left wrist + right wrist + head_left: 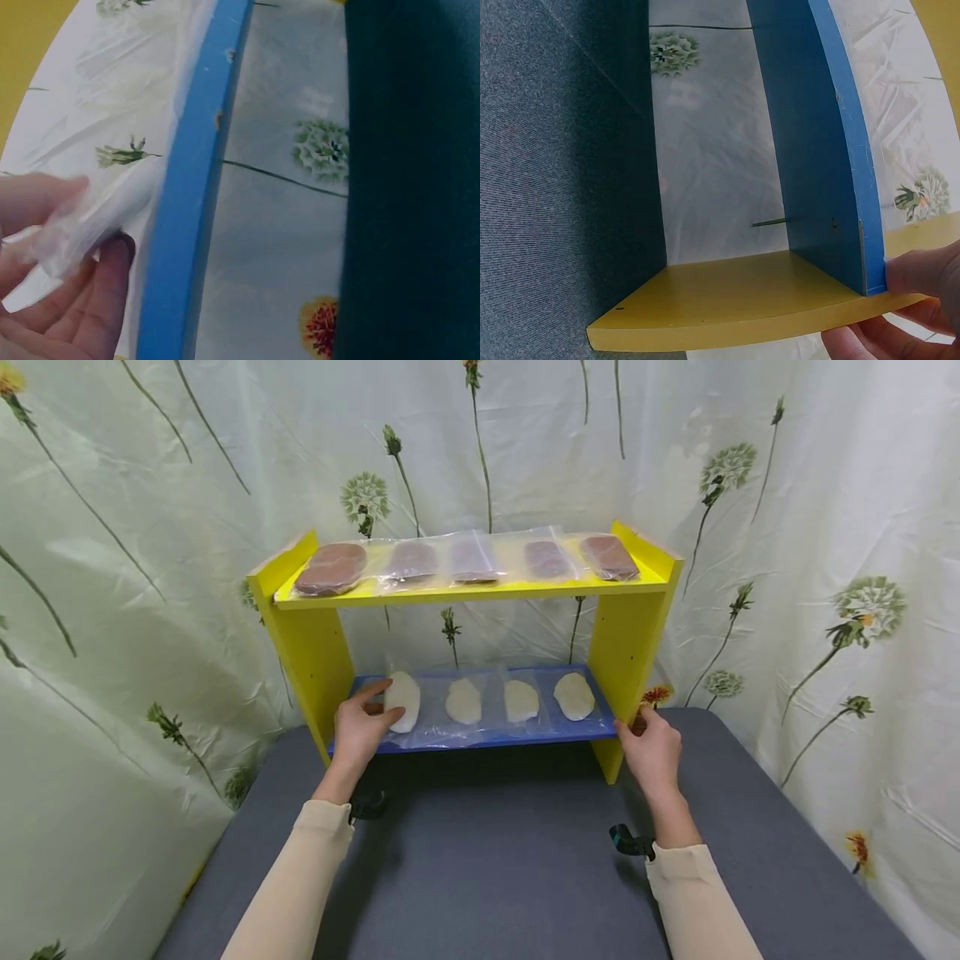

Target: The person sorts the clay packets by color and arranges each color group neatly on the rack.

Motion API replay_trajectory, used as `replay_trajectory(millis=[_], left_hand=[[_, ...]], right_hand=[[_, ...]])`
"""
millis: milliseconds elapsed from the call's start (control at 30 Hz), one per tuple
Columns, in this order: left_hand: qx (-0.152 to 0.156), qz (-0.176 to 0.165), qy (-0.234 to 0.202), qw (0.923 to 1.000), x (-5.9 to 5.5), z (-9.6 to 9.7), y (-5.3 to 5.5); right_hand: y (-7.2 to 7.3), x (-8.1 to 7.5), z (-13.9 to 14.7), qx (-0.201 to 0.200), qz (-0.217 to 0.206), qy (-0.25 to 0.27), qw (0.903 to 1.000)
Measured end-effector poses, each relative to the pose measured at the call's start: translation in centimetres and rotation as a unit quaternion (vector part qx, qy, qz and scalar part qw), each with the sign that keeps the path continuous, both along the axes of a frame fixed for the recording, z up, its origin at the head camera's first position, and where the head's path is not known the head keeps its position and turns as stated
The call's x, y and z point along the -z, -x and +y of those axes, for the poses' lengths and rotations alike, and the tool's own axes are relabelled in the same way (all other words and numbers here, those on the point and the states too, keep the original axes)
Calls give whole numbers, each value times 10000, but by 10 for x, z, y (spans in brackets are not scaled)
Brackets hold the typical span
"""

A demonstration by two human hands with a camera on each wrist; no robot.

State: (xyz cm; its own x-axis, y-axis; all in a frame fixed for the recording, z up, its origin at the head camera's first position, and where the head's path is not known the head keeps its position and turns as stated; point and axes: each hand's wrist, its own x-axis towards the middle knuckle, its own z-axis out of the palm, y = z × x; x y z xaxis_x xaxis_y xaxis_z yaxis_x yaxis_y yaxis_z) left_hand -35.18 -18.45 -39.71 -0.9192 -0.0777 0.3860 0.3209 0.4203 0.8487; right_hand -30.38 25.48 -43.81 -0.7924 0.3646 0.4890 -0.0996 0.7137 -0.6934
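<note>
At the left end of the blue lower shelf (480, 737), my left hand (360, 724) pinches a clear plastic bag holding a flat white piece (403, 700). In the left wrist view the bag (112, 206) is tilted between thumb and fingers, close to the shelf's front edge. Three more bagged whitish pieces lie to its right: one piece (463, 701), another (521, 701) and a rounder one (574, 696). My right hand (654, 750) grips the front edge of the yellow right side panel (630, 652), its thumb by the blue shelf's end in the right wrist view.
Several bagged reddish-brown slabs (332, 568) lie along the yellow upper shelf (465, 594). The shelf unit stands on a dark grey table (487, 860). Behind and beside it hangs a pale curtain (750, 527) printed with flowers.
</note>
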Motion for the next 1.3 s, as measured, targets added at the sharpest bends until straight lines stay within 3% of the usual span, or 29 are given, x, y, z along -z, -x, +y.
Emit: replay_trajectory(millis=[133, 267, 400, 533, 833, 1133, 1300], left_hand=[[-207, 275, 453, 9984, 9, -2, 2], [-372, 711, 1228, 9892, 17, 1, 3], [-127, 707, 1933, 9785, 20, 4, 1], [100, 555, 2251, 9727, 20, 7, 1], [-285, 617, 2336, 9699, 21, 7, 3], [-336, 468, 2293, 9717, 18, 10, 3], [-263, 448, 2289, 9721, 15, 15, 5]], right_hand=[[0, 0, 0, 7, -38, -41, 10000], [0, 0, 1, 25, -57, -70, 10000], [2, 0, 3, 52, -46, -57, 10000], [4, 0, 5, 67, -11, -70, 10000], [5, -1, 3, 22, 29, -74, 10000], [10, -2, 6, -72, 115, -69, 9999], [7, -8, 15, -161, -64, -250, 9995]])
